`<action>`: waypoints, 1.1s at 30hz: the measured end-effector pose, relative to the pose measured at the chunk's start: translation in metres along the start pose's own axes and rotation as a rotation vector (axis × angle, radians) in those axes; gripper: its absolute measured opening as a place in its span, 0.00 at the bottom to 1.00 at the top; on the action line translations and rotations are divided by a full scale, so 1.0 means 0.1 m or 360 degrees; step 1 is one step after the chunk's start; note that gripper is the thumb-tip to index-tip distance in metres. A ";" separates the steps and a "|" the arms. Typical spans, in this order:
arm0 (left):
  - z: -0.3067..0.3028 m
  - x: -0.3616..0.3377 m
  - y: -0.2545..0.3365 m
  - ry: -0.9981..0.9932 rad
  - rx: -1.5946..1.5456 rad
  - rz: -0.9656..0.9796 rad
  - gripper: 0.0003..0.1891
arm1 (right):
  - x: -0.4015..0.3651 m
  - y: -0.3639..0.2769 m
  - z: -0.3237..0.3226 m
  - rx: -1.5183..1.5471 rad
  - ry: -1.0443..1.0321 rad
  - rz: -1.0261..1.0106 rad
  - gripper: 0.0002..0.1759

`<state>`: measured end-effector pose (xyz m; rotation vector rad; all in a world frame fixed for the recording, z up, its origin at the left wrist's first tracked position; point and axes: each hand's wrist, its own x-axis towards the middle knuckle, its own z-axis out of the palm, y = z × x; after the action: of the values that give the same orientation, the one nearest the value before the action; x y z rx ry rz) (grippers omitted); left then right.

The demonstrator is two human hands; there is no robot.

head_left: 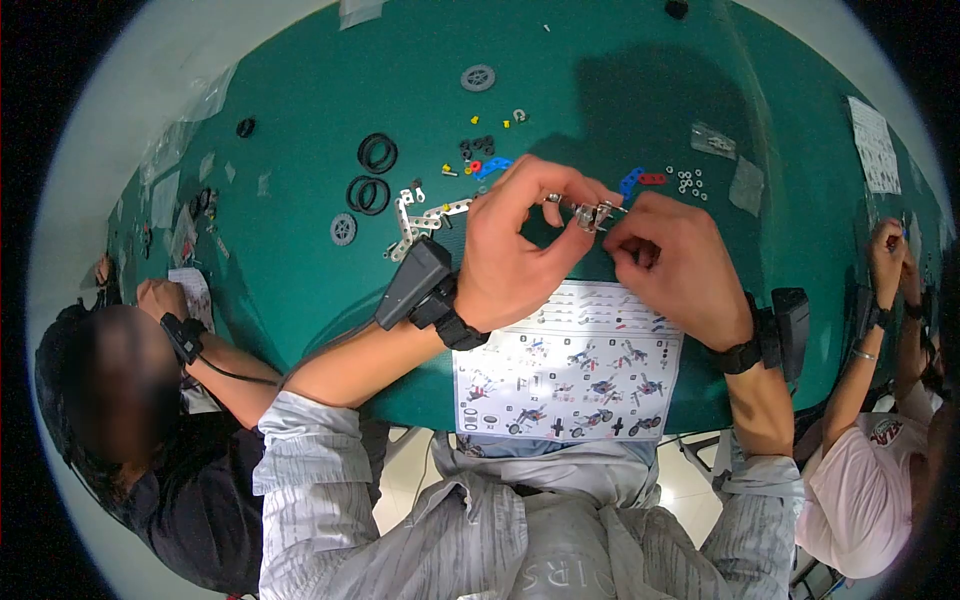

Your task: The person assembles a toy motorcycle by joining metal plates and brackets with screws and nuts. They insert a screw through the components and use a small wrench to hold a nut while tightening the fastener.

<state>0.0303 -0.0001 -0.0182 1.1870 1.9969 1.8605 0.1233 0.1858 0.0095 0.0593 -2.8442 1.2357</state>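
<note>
My left hand pinches a small silver metal assembly of joined brackets and screws between thumb and fingers, above the green table. Close against its right side is my right hand, its fingers curled and pressed together; whatever they hold is hidden. Below both hands lies a printed instruction sheet with pictures of a model motorcycle. Perforated silver strips lie left of my left hand. A blue curved piece and a red perforated piece lie just beyond my right hand.
Black rubber rings, grey toothed discs, small yellow parts and white nuts are spread over the table. Clear plastic bags lie at right. One person sits at left, another at right.
</note>
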 end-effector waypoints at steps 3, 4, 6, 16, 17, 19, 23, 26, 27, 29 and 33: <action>-0.01 0.01 0.00 -0.0032 0.0004 0.0042 0.16 | 0.00 0.02 0.00 -0.0012 0.0033 -0.0018 0.07; -0.02 0.00 -0.01 -0.0042 0.0004 0.0069 0.17 | 0.00 0.01 -0.01 0.0020 0.0041 -0.0008 0.07; -0.02 0.01 -0.01 -0.0043 0.0035 0.0133 0.18 | 0.00 -0.04 -0.03 0.0104 0.0129 -0.0026 0.08; -0.03 0.04 0.04 0.0015 0.0362 0.0438 0.14 | -0.02 -0.21 -0.08 0.0157 0.0638 -0.0564 0.14; -0.02 0.03 0.04 0.0013 0.0340 0.0436 0.14 | -0.01 -0.20 -0.07 0.0118 0.0664 -0.0609 0.14; 0.01 0.05 0.04 0.0082 0.0303 0.0444 0.15 | -0.01 -0.19 -0.07 0.0057 0.0684 -0.0660 0.15; 0.00 0.06 0.05 0.0101 0.0315 0.0466 0.16 | -0.02 -0.21 -0.07 -0.0017 0.0720 -0.0675 0.15; 0.00 0.05 0.08 0.0091 0.0295 0.0438 0.15 | -0.03 -0.21 -0.06 -0.0046 0.0741 -0.0676 0.15; -0.01 0.04 0.07 0.0052 0.0301 0.0430 0.14 | -0.03 -0.21 -0.05 -0.0043 0.0750 -0.0682 0.15; -0.04 0.02 0.06 -0.0027 0.0313 0.0415 0.13 | -0.03 -0.21 -0.04 -0.0038 0.0770 -0.0693 0.15; -0.03 0.03 0.06 -0.0031 0.0274 0.0407 0.13 | -0.03 -0.21 -0.04 -0.0015 0.0758 -0.0685 0.14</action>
<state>0.0290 -0.0017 -0.0114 1.5679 2.1163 1.8037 0.1275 0.1746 0.0273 0.3119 -2.2707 0.9843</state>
